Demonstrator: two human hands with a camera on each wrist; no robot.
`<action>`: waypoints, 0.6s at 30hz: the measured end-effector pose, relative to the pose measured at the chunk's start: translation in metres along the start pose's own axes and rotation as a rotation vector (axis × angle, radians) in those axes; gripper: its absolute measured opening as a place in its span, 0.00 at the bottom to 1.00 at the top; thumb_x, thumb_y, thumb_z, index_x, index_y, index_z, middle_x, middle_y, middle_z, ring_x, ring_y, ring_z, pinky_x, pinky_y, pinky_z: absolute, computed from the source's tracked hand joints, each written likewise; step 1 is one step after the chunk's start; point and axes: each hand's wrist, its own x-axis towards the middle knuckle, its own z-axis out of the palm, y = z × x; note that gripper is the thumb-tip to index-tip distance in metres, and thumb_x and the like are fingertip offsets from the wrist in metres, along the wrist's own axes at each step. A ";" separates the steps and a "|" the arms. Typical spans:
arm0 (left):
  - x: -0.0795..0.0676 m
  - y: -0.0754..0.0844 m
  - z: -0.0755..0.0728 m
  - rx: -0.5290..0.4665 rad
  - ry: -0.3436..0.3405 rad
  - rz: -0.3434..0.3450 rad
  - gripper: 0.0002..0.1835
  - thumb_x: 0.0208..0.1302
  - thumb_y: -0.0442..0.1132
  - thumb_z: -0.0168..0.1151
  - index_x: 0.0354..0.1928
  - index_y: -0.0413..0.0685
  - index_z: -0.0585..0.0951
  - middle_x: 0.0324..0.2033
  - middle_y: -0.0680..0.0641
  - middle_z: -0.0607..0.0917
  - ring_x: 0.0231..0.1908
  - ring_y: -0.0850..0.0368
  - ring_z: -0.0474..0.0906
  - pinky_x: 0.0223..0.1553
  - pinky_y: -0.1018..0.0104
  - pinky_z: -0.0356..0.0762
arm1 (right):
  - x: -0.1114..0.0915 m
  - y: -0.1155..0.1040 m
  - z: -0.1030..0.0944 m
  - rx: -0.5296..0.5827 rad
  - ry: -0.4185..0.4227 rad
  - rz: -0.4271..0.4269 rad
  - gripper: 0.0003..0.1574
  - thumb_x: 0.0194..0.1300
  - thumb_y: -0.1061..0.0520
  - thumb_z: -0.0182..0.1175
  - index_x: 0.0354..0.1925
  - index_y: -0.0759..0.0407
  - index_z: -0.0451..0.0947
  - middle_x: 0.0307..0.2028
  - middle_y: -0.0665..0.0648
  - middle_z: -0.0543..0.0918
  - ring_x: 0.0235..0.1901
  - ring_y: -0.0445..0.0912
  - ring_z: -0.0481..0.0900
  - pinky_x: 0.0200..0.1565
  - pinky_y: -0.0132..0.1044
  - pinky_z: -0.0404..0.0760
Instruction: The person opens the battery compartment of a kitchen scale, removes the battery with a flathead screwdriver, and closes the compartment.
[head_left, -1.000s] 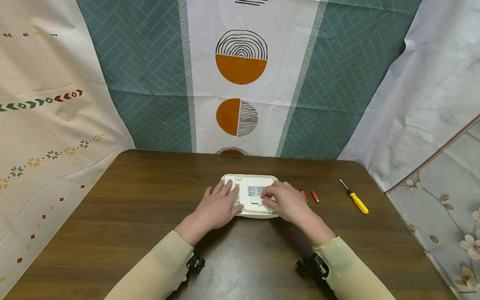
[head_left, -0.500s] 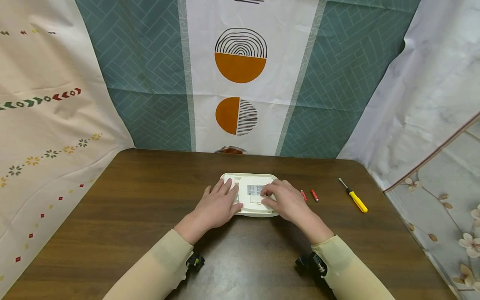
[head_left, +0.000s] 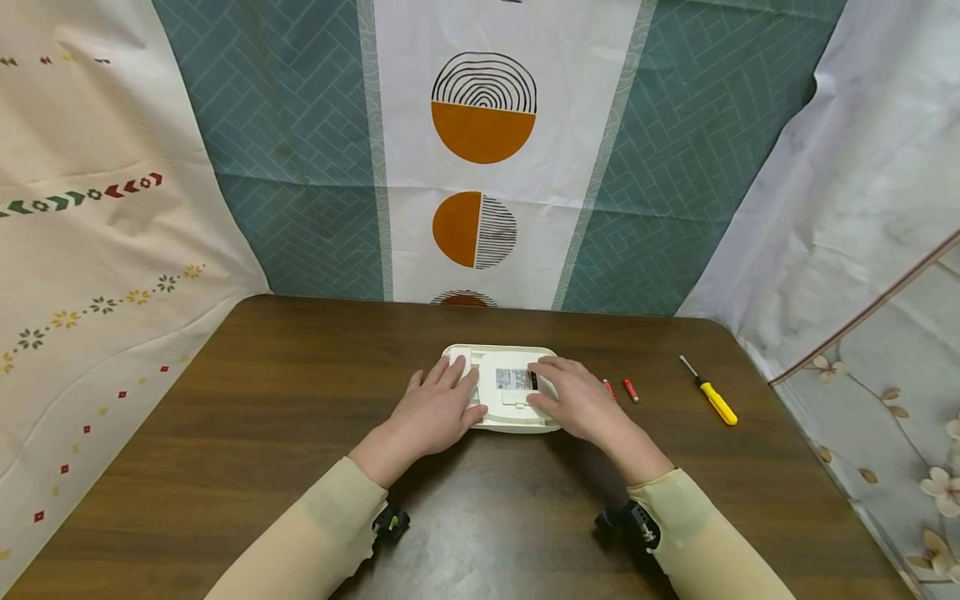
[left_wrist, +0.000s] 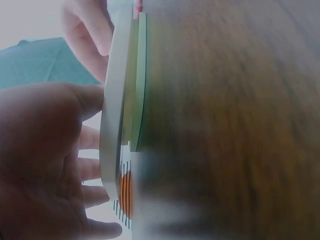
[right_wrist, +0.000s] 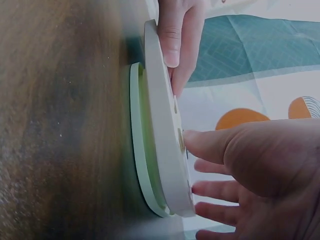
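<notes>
A flat white device [head_left: 491, 402] with rounded ends lies on the table, its printed label [head_left: 513, 379] and small battery cover [head_left: 515, 398] facing up. Its exact kind is not clear. My left hand [head_left: 431, 417] rests on its left end with fingers straight and spread. My right hand [head_left: 581, 402] lies over the right end, thumb near the cover's edge and fingers relaxed, pinching nothing. The right wrist view has the right thumb [right_wrist: 202, 146] touching the device's upper face. A pale green-white plate [right_wrist: 142, 145] shows beneath the device body [right_wrist: 162, 125].
Two red batteries [head_left: 632, 391] lie right of my right hand, one partly hidden by it. Farther right lies a screwdriver [head_left: 717, 403] with a yellow handle. Patterned cloth [head_left: 480, 217] hangs behind the brown wooden table [head_left: 300, 375] and at both sides.
My right hand's fingers have spread and drawn back slightly to the right, uncovering more of the label and cover. The left hand and the device stay put.
</notes>
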 end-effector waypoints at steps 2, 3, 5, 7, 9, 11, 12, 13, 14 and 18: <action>0.000 0.000 -0.001 0.001 0.002 0.001 0.38 0.87 0.60 0.54 0.86 0.47 0.66 0.86 0.37 0.59 0.86 0.34 0.49 0.77 0.25 0.54 | 0.000 0.000 -0.001 -0.007 -0.013 -0.005 0.37 0.78 0.49 0.71 0.78 0.59 0.76 0.77 0.65 0.74 0.77 0.66 0.68 0.74 0.67 0.68; 0.000 0.000 -0.001 0.002 0.003 0.002 0.38 0.87 0.60 0.54 0.86 0.47 0.66 0.86 0.37 0.59 0.86 0.34 0.49 0.77 0.25 0.55 | 0.000 0.000 0.000 -0.010 -0.018 -0.009 0.37 0.79 0.49 0.70 0.78 0.60 0.76 0.77 0.65 0.74 0.77 0.66 0.68 0.74 0.68 0.68; 0.000 0.001 -0.001 0.004 0.004 0.004 0.38 0.87 0.60 0.54 0.86 0.47 0.66 0.86 0.37 0.59 0.86 0.34 0.49 0.77 0.25 0.55 | 0.000 0.000 0.000 -0.015 -0.023 -0.011 0.38 0.79 0.49 0.70 0.78 0.60 0.75 0.78 0.65 0.73 0.78 0.66 0.68 0.74 0.68 0.68; 0.000 0.000 -0.001 0.009 0.005 0.005 0.38 0.87 0.60 0.54 0.86 0.47 0.66 0.86 0.37 0.59 0.86 0.34 0.49 0.77 0.25 0.55 | -0.001 0.000 0.000 -0.024 -0.020 -0.018 0.37 0.79 0.49 0.70 0.78 0.60 0.75 0.77 0.65 0.74 0.78 0.66 0.68 0.73 0.68 0.68; 0.000 0.000 -0.001 0.012 0.007 0.007 0.38 0.87 0.60 0.54 0.86 0.47 0.66 0.86 0.37 0.59 0.85 0.34 0.50 0.77 0.26 0.55 | 0.000 0.001 0.001 -0.028 -0.020 -0.019 0.37 0.79 0.49 0.70 0.78 0.61 0.75 0.78 0.65 0.73 0.78 0.66 0.68 0.73 0.68 0.68; 0.000 0.000 -0.001 0.012 0.007 0.007 0.38 0.87 0.60 0.54 0.86 0.47 0.66 0.86 0.37 0.59 0.85 0.34 0.50 0.77 0.26 0.55 | -0.001 0.001 0.001 -0.031 -0.021 -0.016 0.38 0.79 0.49 0.71 0.78 0.61 0.75 0.78 0.64 0.73 0.78 0.66 0.68 0.74 0.68 0.68; 0.000 0.000 -0.001 0.013 0.005 0.006 0.38 0.87 0.60 0.54 0.86 0.47 0.66 0.86 0.37 0.59 0.85 0.34 0.49 0.77 0.26 0.55 | -0.001 0.001 0.001 -0.031 -0.023 -0.015 0.38 0.79 0.49 0.71 0.78 0.61 0.75 0.78 0.64 0.73 0.78 0.66 0.67 0.74 0.68 0.68; 0.000 0.000 -0.001 0.012 0.004 0.005 0.38 0.87 0.60 0.54 0.86 0.47 0.66 0.86 0.37 0.59 0.85 0.34 0.49 0.77 0.26 0.55 | -0.001 0.001 0.001 -0.028 -0.026 -0.011 0.38 0.78 0.49 0.71 0.78 0.60 0.75 0.78 0.64 0.73 0.78 0.66 0.67 0.74 0.68 0.68; 0.000 0.000 -0.001 0.010 0.002 0.003 0.38 0.87 0.60 0.54 0.86 0.47 0.66 0.86 0.37 0.59 0.86 0.34 0.49 0.77 0.26 0.55 | -0.001 0.001 0.002 -0.026 -0.029 -0.007 0.38 0.78 0.49 0.71 0.79 0.60 0.75 0.79 0.64 0.72 0.79 0.65 0.66 0.74 0.67 0.67; 0.000 0.000 0.001 0.002 -0.002 -0.004 0.38 0.87 0.60 0.54 0.86 0.47 0.65 0.86 0.38 0.59 0.86 0.35 0.49 0.78 0.26 0.54 | -0.002 0.002 0.002 -0.018 -0.039 0.009 0.39 0.79 0.48 0.71 0.79 0.59 0.74 0.79 0.63 0.71 0.80 0.65 0.65 0.75 0.67 0.67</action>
